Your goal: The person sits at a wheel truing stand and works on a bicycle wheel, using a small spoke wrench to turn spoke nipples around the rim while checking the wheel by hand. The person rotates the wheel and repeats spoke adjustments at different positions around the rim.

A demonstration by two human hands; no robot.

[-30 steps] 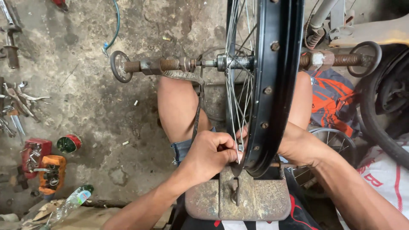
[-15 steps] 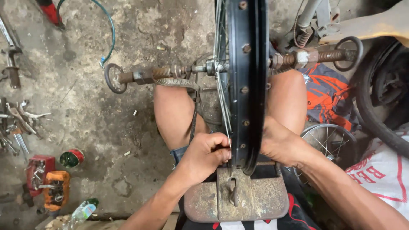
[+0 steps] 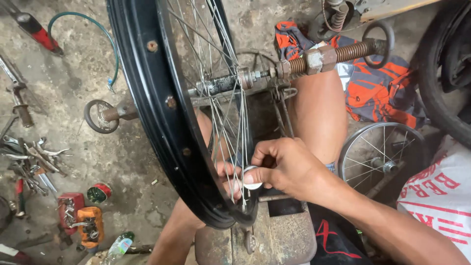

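A black bicycle wheel rim point(image 3: 147, 113) with thin steel spokes point(image 3: 216, 88) hangs upright on a rusty threaded axle point(image 3: 324, 56) over a worn metal stand point(image 3: 289, 235). My right hand point(image 3: 289, 167) pinches a small round silver spoke tool point(image 3: 252, 177) against the spokes close to the rim's lowest part. My left hand point(image 3: 226, 177) reaches from behind the rim. Only its fingertips show through the spokes, curled on the wheel beside the tool. My bare knees sit under the axle on both sides.
Wrenches and hand tools point(image 3: 29, 162) lie scattered on the concrete floor at left, with a red and orange tool point(image 3: 81, 221) and a plastic bottle point(image 3: 117, 248). A small spoked wheel point(image 3: 378, 162), orange cloth point(image 3: 378, 83) and a tyre point(image 3: 441, 73) sit at right.
The view has swung to the wheel's other side. My right hand came round in front onto the spokes with the round tool. My left hand is now behind the rim.
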